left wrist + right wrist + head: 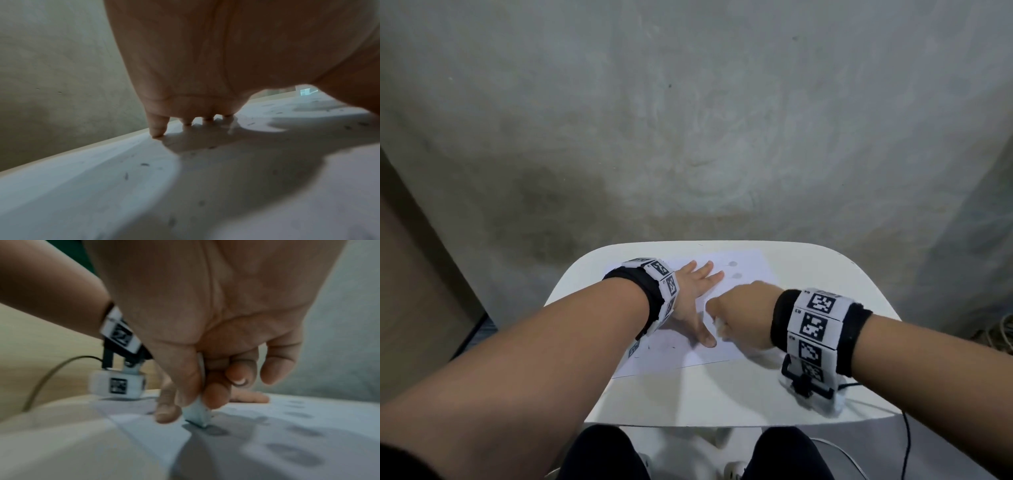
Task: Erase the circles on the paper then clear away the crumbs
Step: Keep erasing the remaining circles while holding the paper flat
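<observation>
Over on the left there's a brownish panel leaning beside a rough grey concrete wall, and the small white table sits right up against that wall. The paper lies on the table's left-middle part, a bit skewed. The left hand is spread flat on the paper, fingers straight and splayed, thumb pointing toward the near side, pinning the sheet down; the left wrist view shows the fingertips pressing on the sheet with little dark eraser crumbs scattered all around on it. Just right of that thumb, the right hand is curled into a pinch around a small white eraser, thumb on one side and fingers on the other, with the eraser's bottom edge touching the paper right on a grey smudge. The two hands are nearly touching. A few faint grey circles are visible at the far side of the paper past the left fingers, and the right wrist view shows more blurry grey blobs on the right part of the sheet. Both wrists wear black bands with black-and-white marker tags, and a thin dark cable trails off the right one over the near right edge of the table.
</observation>
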